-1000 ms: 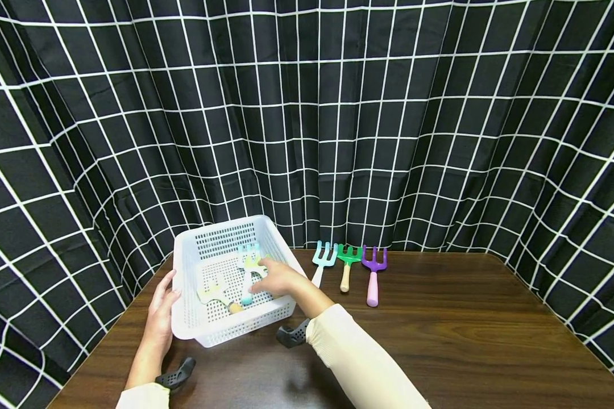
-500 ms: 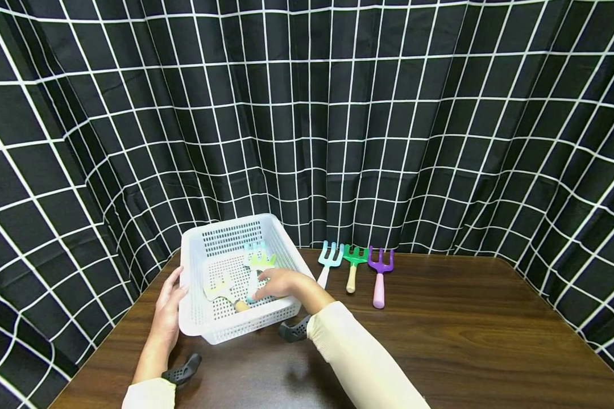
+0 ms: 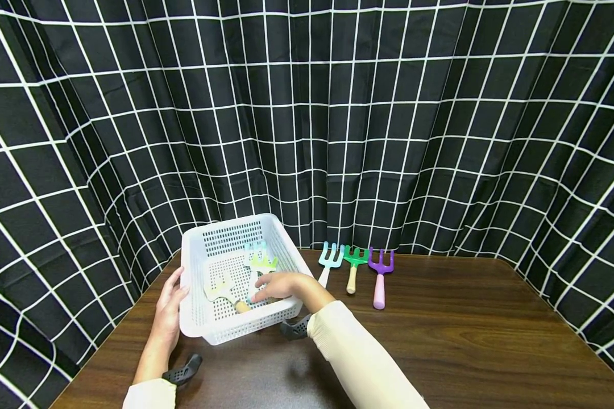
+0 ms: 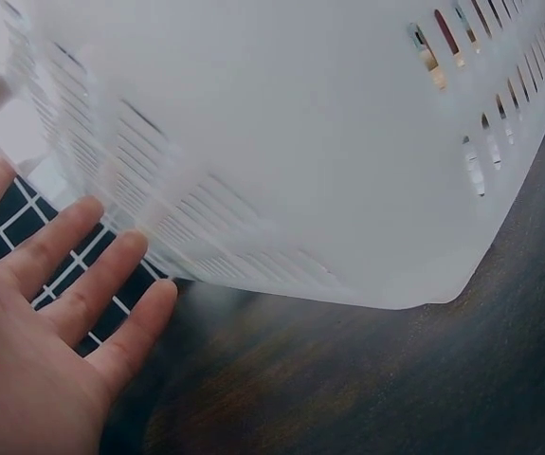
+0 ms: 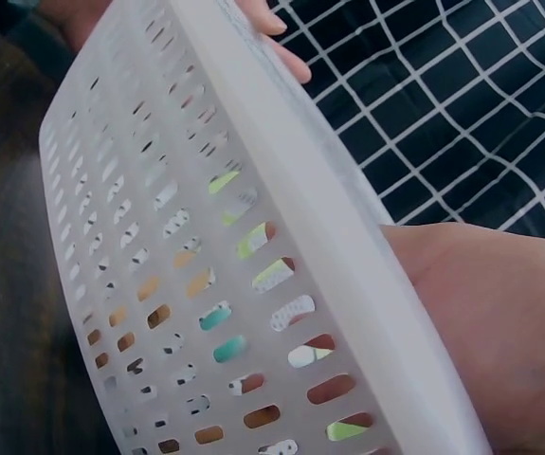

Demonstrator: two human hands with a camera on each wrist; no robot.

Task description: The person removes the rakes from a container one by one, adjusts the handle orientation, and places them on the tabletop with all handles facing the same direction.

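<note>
A white slotted plastic basket (image 3: 199, 318) stands tilted on the table. My left hand (image 3: 167, 307) touches its left side; in the left wrist view the fingers (image 4: 120, 256) are spread and nearly straight against the wall. My right hand (image 3: 281, 286) reaches over the right rim into the basket. Near its fingertips lie a yellow-green hand fork (image 3: 263, 263), its handle hidden under the hand, and a pale blue hand fork (image 3: 252, 284). A cream fork (image 3: 220, 291) with a wooden handle lies to their left. The right wrist view shows the basket wall (image 5: 281, 190) covering my right fingers.
Right of the basket, three hand forks lie side by side: light blue (image 3: 330, 261), green with a wooden handle (image 3: 355, 260), and purple with a pink handle (image 3: 380, 284). A black grid-patterned curtain (image 3: 368, 136) hangs behind the brown wooden table (image 3: 465, 318).
The view has shifted slightly left. My right hand has drawn back a little, baring more of the yellow-green fork's head. My left hand stays at the basket's side.
</note>
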